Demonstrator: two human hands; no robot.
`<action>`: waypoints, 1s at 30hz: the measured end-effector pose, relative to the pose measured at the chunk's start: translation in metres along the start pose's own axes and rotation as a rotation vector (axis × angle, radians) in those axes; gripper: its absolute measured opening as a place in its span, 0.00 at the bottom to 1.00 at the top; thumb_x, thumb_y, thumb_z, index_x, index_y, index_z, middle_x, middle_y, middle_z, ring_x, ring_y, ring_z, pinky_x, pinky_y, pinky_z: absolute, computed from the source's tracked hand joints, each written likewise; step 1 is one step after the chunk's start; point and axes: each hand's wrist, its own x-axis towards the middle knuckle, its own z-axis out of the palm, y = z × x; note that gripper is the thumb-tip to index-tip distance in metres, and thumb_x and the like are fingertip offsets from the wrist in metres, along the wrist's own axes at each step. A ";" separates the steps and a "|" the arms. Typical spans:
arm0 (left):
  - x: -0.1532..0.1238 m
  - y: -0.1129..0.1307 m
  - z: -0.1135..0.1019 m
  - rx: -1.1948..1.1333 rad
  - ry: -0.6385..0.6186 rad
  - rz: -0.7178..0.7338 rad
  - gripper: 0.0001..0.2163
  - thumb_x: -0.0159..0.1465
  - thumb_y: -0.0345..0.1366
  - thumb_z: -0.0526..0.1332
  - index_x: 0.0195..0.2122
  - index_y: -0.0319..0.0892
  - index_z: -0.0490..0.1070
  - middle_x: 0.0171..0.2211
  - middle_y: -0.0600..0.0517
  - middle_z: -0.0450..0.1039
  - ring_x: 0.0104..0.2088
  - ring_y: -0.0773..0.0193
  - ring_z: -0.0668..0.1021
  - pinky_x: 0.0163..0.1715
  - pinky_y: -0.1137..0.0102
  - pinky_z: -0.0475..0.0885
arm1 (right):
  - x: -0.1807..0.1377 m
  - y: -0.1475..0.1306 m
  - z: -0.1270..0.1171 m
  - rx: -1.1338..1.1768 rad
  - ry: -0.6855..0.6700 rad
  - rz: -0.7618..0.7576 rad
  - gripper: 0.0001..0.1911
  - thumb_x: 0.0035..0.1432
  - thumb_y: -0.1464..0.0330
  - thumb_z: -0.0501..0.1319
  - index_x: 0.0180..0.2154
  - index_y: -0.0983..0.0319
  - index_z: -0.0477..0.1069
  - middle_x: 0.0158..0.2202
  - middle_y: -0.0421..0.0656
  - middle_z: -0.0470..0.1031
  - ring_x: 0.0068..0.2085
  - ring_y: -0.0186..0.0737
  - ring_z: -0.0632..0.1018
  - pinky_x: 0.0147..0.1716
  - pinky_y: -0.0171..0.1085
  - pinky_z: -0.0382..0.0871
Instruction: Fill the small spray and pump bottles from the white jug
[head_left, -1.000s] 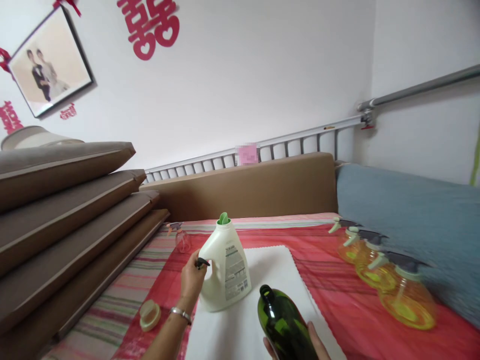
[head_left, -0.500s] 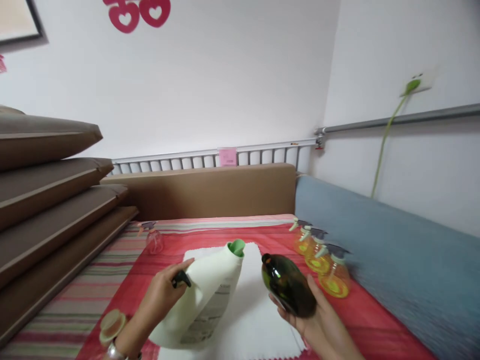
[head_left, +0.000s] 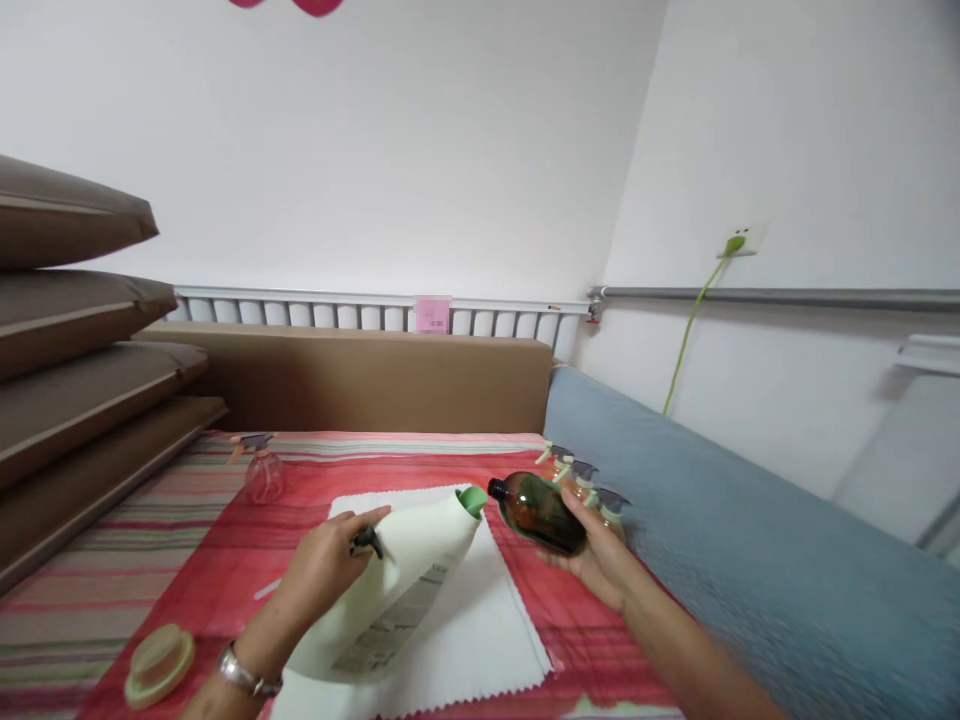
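My left hand (head_left: 324, 568) grips the handle of a large white jug (head_left: 397, 580) with a green spout, tilted steeply to the right over a white cloth (head_left: 480, 640). My right hand (head_left: 596, 560) holds a dark green-brown glass bottle (head_left: 538, 512) on its side, its open neck pointing left and almost touching the jug's spout. A small black part sticks out between my left fingers at the handle.
A pale round cap (head_left: 159, 662) lies on the red striped cover at the lower left. A clear spray bottle (head_left: 262, 474) stands farther back. Yellow spray bottles (head_left: 583, 480) stand behind the dark bottle. Brown cushions (head_left: 82, 360) are stacked left; a blue cushion (head_left: 720, 540) runs along the right.
The jug went from upright to steeply tilted. The dark bottle rose and moved left until its neck met the jug's spout. The camera view swung to the right.
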 end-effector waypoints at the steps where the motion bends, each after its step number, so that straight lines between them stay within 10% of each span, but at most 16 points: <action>1: 0.000 -0.001 0.001 0.024 -0.011 -0.001 0.27 0.50 0.25 0.57 0.51 0.54 0.69 0.37 0.53 0.77 0.37 0.61 0.77 0.37 0.74 0.66 | 0.002 -0.001 0.001 -0.028 0.004 0.010 0.20 0.55 0.56 0.59 0.44 0.62 0.71 0.43 0.50 0.78 0.42 0.47 0.77 0.31 0.39 0.72; 30: -0.002 -0.006 0.005 0.113 -0.003 0.043 0.30 0.49 0.24 0.54 0.52 0.59 0.67 0.36 0.54 0.74 0.38 0.60 0.77 0.35 0.72 0.64 | 0.016 -0.054 0.028 -0.758 0.100 -0.223 0.31 0.48 0.51 0.61 0.51 0.56 0.61 0.52 0.48 0.70 0.48 0.50 0.74 0.31 0.39 0.75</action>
